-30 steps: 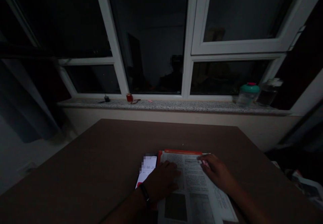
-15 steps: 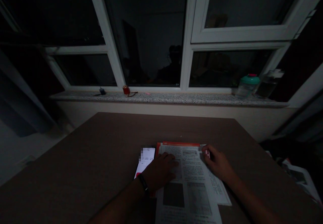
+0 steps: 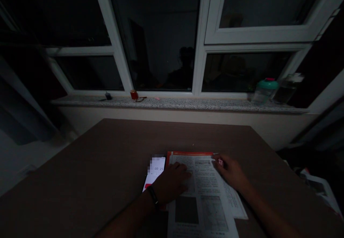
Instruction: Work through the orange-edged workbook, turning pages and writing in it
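Observation:
My left hand (image 3: 171, 182) lies flat on the printed paper sheets (image 3: 206, 191), with a dark band on its wrist. Its fingers cover part of the text and hold nothing. Just left of that hand, a lit smartphone (image 3: 156, 171) lies on the table showing a timer, partly hidden by the hand. My right hand (image 3: 231, 171) rests at the sheets' upper right, its fingertips pinching a small pink object (image 3: 220, 162) against the paper. An orange-red book or folder (image 3: 188, 153) shows beneath the sheets' far edge.
The sheets and phone lie on a brown table (image 3: 80, 163). Beyond it, a speckled stone windowsill (image 3: 174, 104) holds a teal-lidded jar (image 3: 264, 91), a clear bottle (image 3: 287, 93), a small red cylinder (image 3: 133, 94) and glasses (image 3: 141, 99). Papers lie low at right.
The whole scene sits slightly higher in the view than a second ago. Both hands stay in place on the sheets, and the pink object remains in my right hand.

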Action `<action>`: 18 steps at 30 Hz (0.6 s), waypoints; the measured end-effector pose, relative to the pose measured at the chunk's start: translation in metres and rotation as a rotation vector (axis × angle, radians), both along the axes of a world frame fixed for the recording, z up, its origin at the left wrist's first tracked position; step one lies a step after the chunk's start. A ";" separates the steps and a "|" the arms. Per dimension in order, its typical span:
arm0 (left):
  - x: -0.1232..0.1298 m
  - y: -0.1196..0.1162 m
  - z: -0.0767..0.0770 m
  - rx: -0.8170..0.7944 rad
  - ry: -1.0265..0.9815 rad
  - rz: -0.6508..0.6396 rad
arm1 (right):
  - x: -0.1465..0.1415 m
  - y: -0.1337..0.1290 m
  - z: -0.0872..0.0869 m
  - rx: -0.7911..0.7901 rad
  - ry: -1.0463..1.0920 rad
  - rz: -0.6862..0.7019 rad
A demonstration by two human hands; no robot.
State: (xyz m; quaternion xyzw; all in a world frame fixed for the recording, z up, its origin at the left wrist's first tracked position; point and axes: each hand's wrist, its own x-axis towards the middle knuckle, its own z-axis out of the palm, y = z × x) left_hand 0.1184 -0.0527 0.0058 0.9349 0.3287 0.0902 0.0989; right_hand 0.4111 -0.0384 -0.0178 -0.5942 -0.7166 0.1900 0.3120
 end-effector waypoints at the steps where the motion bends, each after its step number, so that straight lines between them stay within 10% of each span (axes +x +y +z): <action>1: 0.000 0.000 -0.003 0.000 -0.013 0.001 | 0.000 0.004 -0.001 -0.016 -0.022 0.001; 18: -0.003 -0.001 -0.008 -0.067 -0.028 0.024 | 0.000 0.028 -0.004 0.034 -0.178 -0.053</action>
